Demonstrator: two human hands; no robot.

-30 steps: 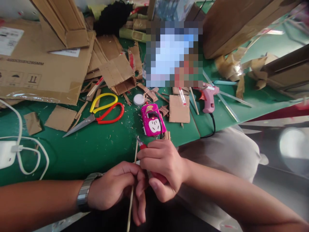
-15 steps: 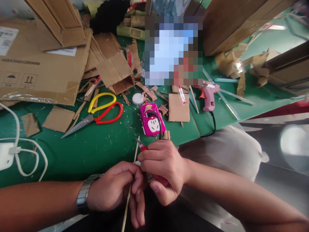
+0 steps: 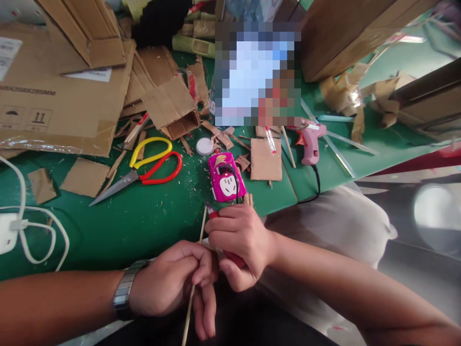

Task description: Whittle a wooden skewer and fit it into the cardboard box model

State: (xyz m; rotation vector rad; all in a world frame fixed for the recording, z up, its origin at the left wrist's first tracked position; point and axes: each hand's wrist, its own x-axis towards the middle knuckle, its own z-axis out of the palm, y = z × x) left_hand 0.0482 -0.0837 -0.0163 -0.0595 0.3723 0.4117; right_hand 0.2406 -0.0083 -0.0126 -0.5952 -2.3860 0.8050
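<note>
One thin wooden stick (image 3: 203, 226) in L hand (image 3: 173, 281), approx. upright in view, slightly tilted; top end over green table (image 3: 118, 235), lower end runs past frame bottom. L fingers bent around stick, grasping it; exact pinch pt hidden. R hand (image 3: 243, 245) right beside L, fingers clenched around red-handled knife (image 3: 213, 213); blade tip just beside stick's top end, contact unclear. Metal-band watch (image 3: 124, 290) on L wrist.

Just beyond R hand: pink power socket (image 3: 219, 185) w/ black cord (image 3: 237, 190) plugged in, tiny shavings about. White round cap (image 3: 204, 146) just behind it. Scissors (image 3: 139, 177), yellow + red handles, lie to socket's L, blades pointing L. Cardboard square (image 3: 265, 161) R of socket; pink glue gun (image 3: 310, 142) further R, clear glue sticks (image 3: 338, 154) near it.

Far L: lg. cardboard carton (image 3: 65, 115) w/ printed symbols; white charger (image 3: 7, 235) + cable (image 3: 27, 245) at L edge. Small open cardboard box (image 3: 167, 103) among scraps, back center-L. Pixelated patch (image 3: 252, 72) at back, content unreadable.
</note>
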